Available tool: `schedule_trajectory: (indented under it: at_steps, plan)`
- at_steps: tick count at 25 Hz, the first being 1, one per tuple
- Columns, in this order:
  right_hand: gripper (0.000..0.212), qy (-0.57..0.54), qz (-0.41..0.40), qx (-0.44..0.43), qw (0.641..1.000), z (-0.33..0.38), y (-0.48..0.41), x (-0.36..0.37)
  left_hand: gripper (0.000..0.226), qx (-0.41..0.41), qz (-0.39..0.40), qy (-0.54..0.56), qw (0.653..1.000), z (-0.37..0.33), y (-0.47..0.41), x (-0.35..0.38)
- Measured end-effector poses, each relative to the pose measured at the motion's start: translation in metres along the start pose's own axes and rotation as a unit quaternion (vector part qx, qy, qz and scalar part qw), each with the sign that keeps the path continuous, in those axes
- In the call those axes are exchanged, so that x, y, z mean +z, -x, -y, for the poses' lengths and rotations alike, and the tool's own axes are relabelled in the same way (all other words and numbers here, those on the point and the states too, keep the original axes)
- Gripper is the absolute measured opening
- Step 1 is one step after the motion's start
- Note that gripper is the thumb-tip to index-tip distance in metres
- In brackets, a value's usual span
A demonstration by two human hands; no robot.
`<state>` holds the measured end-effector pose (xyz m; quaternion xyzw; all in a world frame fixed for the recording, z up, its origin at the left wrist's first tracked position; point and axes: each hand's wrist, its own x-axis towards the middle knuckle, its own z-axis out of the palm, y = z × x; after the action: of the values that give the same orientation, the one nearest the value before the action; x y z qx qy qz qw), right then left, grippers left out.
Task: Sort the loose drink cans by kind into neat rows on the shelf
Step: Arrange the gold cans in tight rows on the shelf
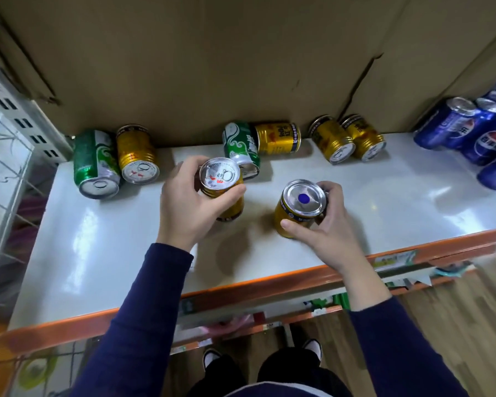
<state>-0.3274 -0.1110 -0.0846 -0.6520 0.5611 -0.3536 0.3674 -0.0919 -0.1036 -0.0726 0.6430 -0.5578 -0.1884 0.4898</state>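
Short gold metal can (220,177) was gripped by left hand (184,207), second gold can (303,198) by right hand (331,226), fingers curled round both, mid white shelf (98,253); step looked like gathering golds, next called for upright side-by-side row

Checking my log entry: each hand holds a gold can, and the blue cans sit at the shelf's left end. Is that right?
Not quite: the head view shows the blue cans at the right end of the shelf. The rest holds.
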Motion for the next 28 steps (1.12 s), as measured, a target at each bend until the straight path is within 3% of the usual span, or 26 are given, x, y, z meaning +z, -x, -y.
schedule_trajectory:
  at_steps: [5,10,16,28]
  plan:
    - [0.066,-0.045,-0.019,-0.007,0.999,-0.017,0.012,-0.028,0.054,-0.004,-0.008,0.047,0.999,-0.017,0.018,0.026]
    - [0.061,-0.08,-0.065,-0.017,0.995,-0.043,0.025,-0.109,0.05,0.022,0.017,0.051,0.998,-0.073,0.033,0.089]
    - [0.062,-0.066,-0.133,-0.045,0.988,-0.1,0.052,-0.245,0.058,0.1,0.083,0.042,0.991,-0.167,0.07,0.214]
    - [0.06,-0.105,-0.254,-0.003,0.961,-0.236,0.102,-0.494,0.06,0.174,0.206,0.068,0.96,-0.33,0.124,0.462]
